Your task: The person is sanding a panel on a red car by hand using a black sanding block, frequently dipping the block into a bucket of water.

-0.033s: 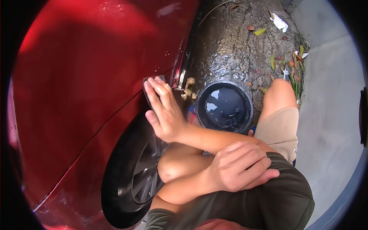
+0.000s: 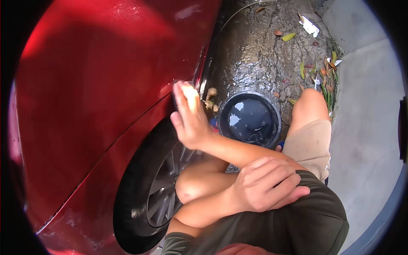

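My right hand [image 2: 192, 114] reaches across to the lower edge of a red car's body panel [image 2: 106, 85], above the wheel. Its fingers are straight and press a thin dark grey pad [image 2: 174, 101] against the paint. Most of the pad is hidden under the fingers, and I cannot make out its exact kind. My left hand [image 2: 268, 183] lies over my right arm near the elbow, with its fingers bent round it. Just below my right hand is the wheel [image 2: 163, 199], with a black tyre and grey spokes.
A black bucket [image 2: 229, 138] of dark water stands on the wet, rough ground [image 2: 255, 55] between my knees and the car. Leaves [image 2: 288, 37] and a white scrap [image 2: 309, 26] lie farther off. A pale grey wall [image 2: 365, 127] runs along my right.
My right hand has slid a little to the right along the red panel with the dark grey pad under its fingers. My left hand stays on my right arm.
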Motion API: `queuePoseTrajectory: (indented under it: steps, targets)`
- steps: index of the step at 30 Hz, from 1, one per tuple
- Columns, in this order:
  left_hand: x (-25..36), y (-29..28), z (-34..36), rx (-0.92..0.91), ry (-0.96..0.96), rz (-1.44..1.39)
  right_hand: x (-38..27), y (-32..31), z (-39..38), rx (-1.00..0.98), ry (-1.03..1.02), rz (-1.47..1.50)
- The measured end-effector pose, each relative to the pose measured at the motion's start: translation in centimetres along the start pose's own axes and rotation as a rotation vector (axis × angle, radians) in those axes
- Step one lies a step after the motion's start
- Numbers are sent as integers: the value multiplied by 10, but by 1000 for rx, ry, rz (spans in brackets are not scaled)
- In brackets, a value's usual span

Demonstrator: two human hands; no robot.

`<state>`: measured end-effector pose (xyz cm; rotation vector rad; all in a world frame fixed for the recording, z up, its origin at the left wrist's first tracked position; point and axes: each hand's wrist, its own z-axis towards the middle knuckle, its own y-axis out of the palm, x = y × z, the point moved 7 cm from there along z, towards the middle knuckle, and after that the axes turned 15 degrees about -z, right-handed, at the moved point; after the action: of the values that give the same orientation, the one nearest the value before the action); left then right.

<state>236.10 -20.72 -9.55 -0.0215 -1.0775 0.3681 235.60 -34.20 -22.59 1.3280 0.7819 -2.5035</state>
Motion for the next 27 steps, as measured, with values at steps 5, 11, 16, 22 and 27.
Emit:
queuePoseTrajectory:
  steps: [5,11,16,22,27]
  targets:
    - [14,3,-6,-13,91,-22,-41,0,11,-25,-62,110]
    - [15,5,-6,4,106,-15,25,16,14,-38,223,92]
    - [5,3,3,-8,73,-4,35,18,-4,-145,226,0]
    - [1,3,-6,-17,46,1,-27,13,-12,-216,-66,-95]
    - [9,6,-7,-8,63,2,-14,11,19,-127,96,79]
